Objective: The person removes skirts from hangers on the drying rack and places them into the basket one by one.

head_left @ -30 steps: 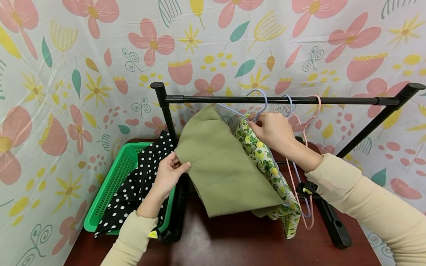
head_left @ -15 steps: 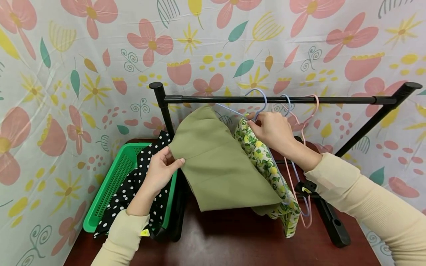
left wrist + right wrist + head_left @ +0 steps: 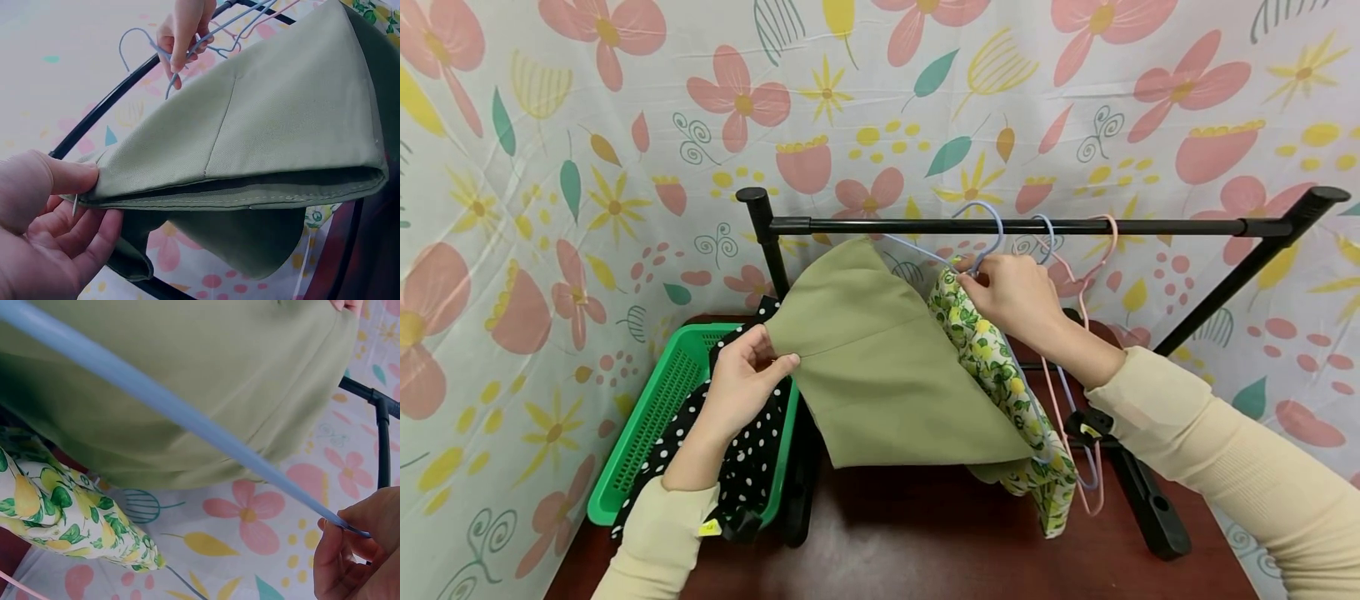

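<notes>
My left hand (image 3: 730, 392) pinches the edge of an olive-green skirt (image 3: 880, 367) between thumb and fingers. In the left wrist view a stitched opening runs along the skirt's edge from those fingers. My right hand (image 3: 1022, 300) grips a light-blue hanger (image 3: 187, 415) just below its hook, which is over the black rail (image 3: 865, 226). One arm of this hanger reaches left to the top of the skirt; the skirt covers part of the hanger. Behind and right of the skirt is a lemon-print garment (image 3: 992, 350).
A pink hanger (image 3: 1086, 279) and another blue hanger (image 3: 1049, 229) are on the rail farther right. At left, a green basket (image 3: 636, 442) holds a black polka-dot garment (image 3: 748, 467). The rack's feet stand on a dark red table (image 3: 880, 550), before a floral curtain.
My left hand has moved left, drawing the skirt's edge with it and spreading the fabric. The right hand has stayed at the hanger's neck.
</notes>
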`<action>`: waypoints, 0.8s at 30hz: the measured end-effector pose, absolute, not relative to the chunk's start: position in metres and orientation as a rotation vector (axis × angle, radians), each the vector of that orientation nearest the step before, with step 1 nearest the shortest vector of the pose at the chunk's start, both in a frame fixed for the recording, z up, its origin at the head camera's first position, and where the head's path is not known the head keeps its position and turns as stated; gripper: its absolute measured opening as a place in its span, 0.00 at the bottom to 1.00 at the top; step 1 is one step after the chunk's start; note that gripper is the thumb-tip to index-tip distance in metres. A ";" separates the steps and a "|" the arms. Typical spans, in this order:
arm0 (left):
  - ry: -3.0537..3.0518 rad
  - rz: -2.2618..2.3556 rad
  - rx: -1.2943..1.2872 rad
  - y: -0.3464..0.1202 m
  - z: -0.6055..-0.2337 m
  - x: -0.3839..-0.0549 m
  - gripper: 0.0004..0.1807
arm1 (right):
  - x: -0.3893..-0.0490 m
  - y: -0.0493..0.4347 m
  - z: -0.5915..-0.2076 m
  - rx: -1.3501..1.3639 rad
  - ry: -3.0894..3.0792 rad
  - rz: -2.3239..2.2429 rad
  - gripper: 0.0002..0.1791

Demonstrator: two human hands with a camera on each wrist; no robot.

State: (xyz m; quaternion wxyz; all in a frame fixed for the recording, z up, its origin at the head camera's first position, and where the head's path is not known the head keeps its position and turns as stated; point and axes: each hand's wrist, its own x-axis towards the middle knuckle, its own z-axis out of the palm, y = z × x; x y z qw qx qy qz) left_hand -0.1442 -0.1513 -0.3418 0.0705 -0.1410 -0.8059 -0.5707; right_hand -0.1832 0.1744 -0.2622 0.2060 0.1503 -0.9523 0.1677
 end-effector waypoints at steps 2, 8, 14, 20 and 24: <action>-2.424 -1.695 -0.427 -0.154 -0.340 -0.143 0.09 | -0.183 0.174 -0.261 0.422 -2.647 0.470 0.22; -2.429 -1.663 -0.380 -0.160 -0.335 -0.143 0.09 | -0.184 0.172 -0.260 0.452 -2.637 0.497 0.13; -2.410 -1.631 -0.315 -0.167 -0.333 -0.144 0.08 | -0.183 0.172 -0.260 0.450 -2.642 0.483 0.16; -2.402 -1.608 -0.287 -0.175 -0.331 -0.142 0.09 | -0.183 0.171 -0.260 0.461 -2.633 0.490 0.11; -2.372 -1.598 -0.286 -0.179 -0.330 -0.142 0.08 | -0.183 0.171 -0.259 0.463 -2.633 0.489 0.11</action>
